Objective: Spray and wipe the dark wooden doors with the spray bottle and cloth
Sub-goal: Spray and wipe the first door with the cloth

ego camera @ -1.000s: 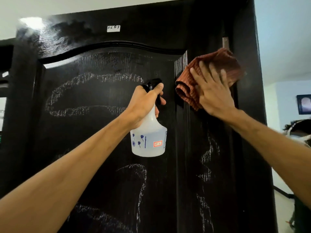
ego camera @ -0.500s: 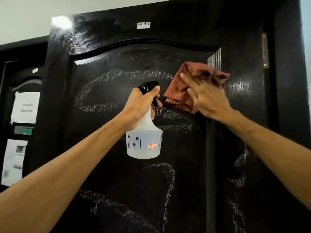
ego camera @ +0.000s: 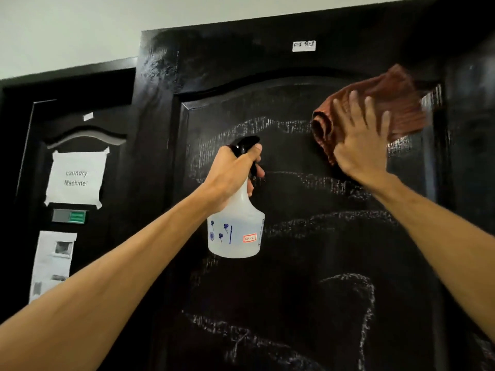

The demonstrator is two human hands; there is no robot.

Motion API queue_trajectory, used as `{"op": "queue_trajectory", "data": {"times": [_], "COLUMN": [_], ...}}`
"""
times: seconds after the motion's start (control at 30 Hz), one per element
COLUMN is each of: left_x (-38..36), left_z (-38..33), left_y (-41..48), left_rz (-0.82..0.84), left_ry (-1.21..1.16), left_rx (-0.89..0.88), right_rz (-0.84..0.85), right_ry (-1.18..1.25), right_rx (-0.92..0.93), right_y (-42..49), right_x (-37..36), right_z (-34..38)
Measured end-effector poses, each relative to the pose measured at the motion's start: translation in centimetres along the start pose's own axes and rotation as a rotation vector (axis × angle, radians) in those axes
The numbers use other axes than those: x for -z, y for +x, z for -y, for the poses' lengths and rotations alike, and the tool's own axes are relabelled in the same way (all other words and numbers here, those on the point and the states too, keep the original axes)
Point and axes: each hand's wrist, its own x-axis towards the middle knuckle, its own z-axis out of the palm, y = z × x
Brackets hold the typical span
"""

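Observation:
A dark wooden door [ego camera: 294, 277] with an arched panel fills the view, streaked with pale chalky marks. My left hand [ego camera: 231, 174] grips the neck and black trigger of a translucent white spray bottle [ego camera: 237, 231], held upright in front of the panel. My right hand [ego camera: 360, 143] presses a crumpled rust-red cloth [ego camera: 399, 108] flat against the panel's upper right, fingers spread and straight. The cloth is blurred at its right edge.
A second dark door [ego camera: 80, 129] stands to the left, with a taped paper sign [ego camera: 76, 178] reading "Laundry Machine", a small green plate [ego camera: 70, 216] and another paper sheet [ego camera: 52, 263] below. A small white label [ego camera: 304, 46] sits on the frame above. White wall runs overhead.
The view has swung left, bringing the left door into sight. My right hand and cloth have moved up and right across the panel. The spray bottle stays held in front of the door.

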Motion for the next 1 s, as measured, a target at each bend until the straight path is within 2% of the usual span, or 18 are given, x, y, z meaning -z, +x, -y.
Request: {"op": "queue_trajectory", "data": {"times": [0.07,0.13,0.23,0.27,0.3,0.43,0.47,0.57,0.6,0.67,0.73,0.8,0.93,1.0], "left_x": [1.1,1.7,2.4,2.8,3.2,4.6,5.0,6.7,7.4,8.9,10.3,11.9,14.9,16.2], "left_z": [0.3,0.7,1.2,1.4,1.6,2.5,2.7,3.1,3.3,3.6,3.9,4.5,5.5,5.9], "left_y": [0.0,-0.1,-0.2,-0.2,-0.2,-0.5,-0.5,-0.5,-0.5,-0.6,-0.9,-1.1,-1.0,-0.8], "left_rz": [0.011,0.020,0.018,0.011,0.003,-0.021,-0.021,-0.034,-0.047,-0.069,-0.081,-0.092,-0.123,-0.126], "left_ry": [0.015,0.024,0.031,0.028,0.027,0.049,0.050,0.053,0.047,0.039,0.044,0.053,0.056,0.052], "left_rx": [-0.004,-0.007,-0.005,-0.006,-0.013,-0.021,-0.013,-0.003,-0.004,-0.005,-0.002,0.000,0.012,0.013], "right_rz": [0.038,0.077,0.072,0.057,0.045,0.126,0.136,0.116,0.087,0.061,0.104,0.182,0.177,0.129], "right_ry": [-0.014,-0.007,0.065,0.068,0.051,-0.006,-0.005,0.093,0.075,0.012,-0.048,-0.037,0.055,0.027], "right_rx": [0.140,0.152,-0.126,-0.167,-0.145,0.245,0.256,0.030,0.009,0.137,0.368,0.464,0.224,0.252], "right_y": [-3.3,-3.5,0.1,0.6,0.5,-2.3,-1.2,4.0,4.6,3.3,-0.3,-1.2,4.2,2.6], "right_x": [-1.1,-1.0,0.3,0.3,0.2,-2.4,-2.2,-1.0,-1.3,-2.8,-4.7,-5.1,-4.2,-5.5], "right_z": [2.2,2.4,1.7,2.1,3.1,7.6,7.9,8.2,9.0,12.5,16.2,17.7,19.4,22.5]}}
